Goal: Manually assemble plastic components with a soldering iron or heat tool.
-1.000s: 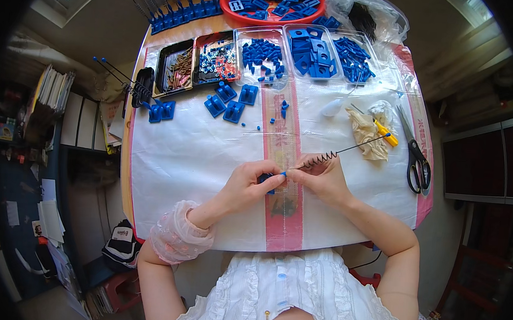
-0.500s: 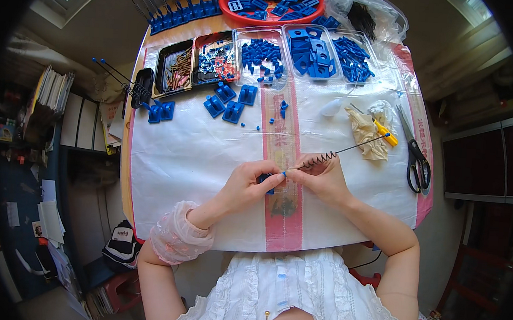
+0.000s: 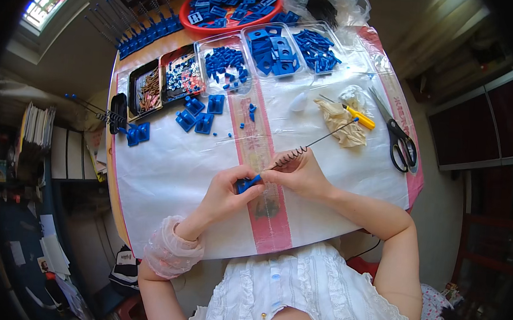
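Note:
In my left hand (image 3: 225, 192), closed by the front middle of the table, is a blue plastic part (image 3: 246, 184), partly covered by the fingers. My right hand (image 3: 304, 176) pinches a dark coil spring (image 3: 291, 157) whose straight wire (image 3: 332, 133) runs up and right to a small blue tip. The spring's lower end meets the blue part between both hands; whether it sits inside is hidden by the fingertips. Beyond my left hand lie several blue clip-like pieces (image 3: 204, 123). A few tiny blue bits are scattered near them.
Trays of screws (image 3: 149, 91), small metal pieces (image 3: 183, 79) and blue parts (image 3: 274, 49) line the far side, before a red basin (image 3: 190, 26). Finished-looking wired pieces (image 3: 148, 36) stand far left. At right are black scissors (image 3: 401, 147), a yellow-handled tool (image 3: 360, 118) and crumpled paper (image 3: 341, 127).
The view has turned, so the table appears tilted and shifted left. More of the blue part shows in my left hand. Both hands stay together, with the spring still in the right.

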{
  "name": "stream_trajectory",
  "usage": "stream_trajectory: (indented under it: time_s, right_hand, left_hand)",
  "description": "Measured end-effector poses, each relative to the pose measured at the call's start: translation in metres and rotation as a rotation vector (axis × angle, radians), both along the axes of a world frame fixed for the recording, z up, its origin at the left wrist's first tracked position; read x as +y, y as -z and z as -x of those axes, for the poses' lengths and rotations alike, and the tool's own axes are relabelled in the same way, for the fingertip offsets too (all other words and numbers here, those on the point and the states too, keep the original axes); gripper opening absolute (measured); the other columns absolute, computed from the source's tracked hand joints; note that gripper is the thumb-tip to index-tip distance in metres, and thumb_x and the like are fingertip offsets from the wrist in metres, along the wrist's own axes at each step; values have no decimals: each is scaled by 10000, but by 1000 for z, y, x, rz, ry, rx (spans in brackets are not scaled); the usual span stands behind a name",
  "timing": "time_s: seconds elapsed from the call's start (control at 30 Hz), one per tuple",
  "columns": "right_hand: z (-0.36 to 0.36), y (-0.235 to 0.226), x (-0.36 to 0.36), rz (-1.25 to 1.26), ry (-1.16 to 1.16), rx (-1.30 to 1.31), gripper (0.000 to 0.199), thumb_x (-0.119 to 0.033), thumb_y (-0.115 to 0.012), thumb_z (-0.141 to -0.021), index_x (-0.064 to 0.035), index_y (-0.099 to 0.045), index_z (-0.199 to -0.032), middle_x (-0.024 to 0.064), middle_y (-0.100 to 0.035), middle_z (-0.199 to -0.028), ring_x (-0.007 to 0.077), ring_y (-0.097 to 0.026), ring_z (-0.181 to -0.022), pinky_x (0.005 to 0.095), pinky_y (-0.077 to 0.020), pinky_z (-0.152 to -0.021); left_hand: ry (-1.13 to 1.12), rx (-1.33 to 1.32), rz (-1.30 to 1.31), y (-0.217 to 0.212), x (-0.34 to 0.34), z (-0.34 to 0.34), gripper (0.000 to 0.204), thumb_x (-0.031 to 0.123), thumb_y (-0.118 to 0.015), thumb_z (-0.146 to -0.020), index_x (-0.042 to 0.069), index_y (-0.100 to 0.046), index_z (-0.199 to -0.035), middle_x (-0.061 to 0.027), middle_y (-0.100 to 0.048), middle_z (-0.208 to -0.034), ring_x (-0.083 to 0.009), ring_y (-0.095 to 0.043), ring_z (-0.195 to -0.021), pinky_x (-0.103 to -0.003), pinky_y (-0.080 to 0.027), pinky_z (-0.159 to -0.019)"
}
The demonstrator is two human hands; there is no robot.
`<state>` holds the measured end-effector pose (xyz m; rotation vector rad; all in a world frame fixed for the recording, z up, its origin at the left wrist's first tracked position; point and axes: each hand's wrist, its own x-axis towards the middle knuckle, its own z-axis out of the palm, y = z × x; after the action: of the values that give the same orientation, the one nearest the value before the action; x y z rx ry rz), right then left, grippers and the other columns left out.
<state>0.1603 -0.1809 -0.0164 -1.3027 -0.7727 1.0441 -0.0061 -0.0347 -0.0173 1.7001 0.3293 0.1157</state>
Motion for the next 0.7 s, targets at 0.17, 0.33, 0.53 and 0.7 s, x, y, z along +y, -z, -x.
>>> stream_trajectory:
  time_s: [0.17,0.33,0.53,0.7]
  right_hand:
    - [0,2,0,-2,-3,2,113,-72,-778,-830,8,-757,-906,42,-743,-841,57,-664,-757,224,-530,-670]
    - [1,3,0,-4,0,-9,108,-65,-776,-830,11,-757,-903,48,-743,-842,64,-671,-759,229,-541,-677]
    - [2,-1,1,-6,-6,2,114,-53,-766,-834,26,-752,-915,57,-745,-850,82,-687,-772,235,-556,-697]
    - [2,-3,1,5,-11,26,118,-48,-760,-840,30,-750,-928,62,-747,-858,87,-689,-778,238,-559,-705]
  left_hand:
    - [-23,-47,27,2,-3,-2,130,50,-713,-829,14,-716,-954,-11,-679,-801,-58,-578,-718,-222,-463,-657]
    - [-26,-35,14,3,-2,-1,121,50,-685,-832,10,-719,-941,-17,-693,-818,-59,-588,-726,-226,-467,-655]
    - [-42,15,60,4,-2,0,127,72,-641,-861,10,-721,-937,-16,-697,-824,-55,-589,-700,-229,-471,-643]
    - [-23,-6,29,3,-1,0,147,72,-635,-851,12,-726,-950,-22,-699,-831,-61,-601,-721,-234,-483,-662]
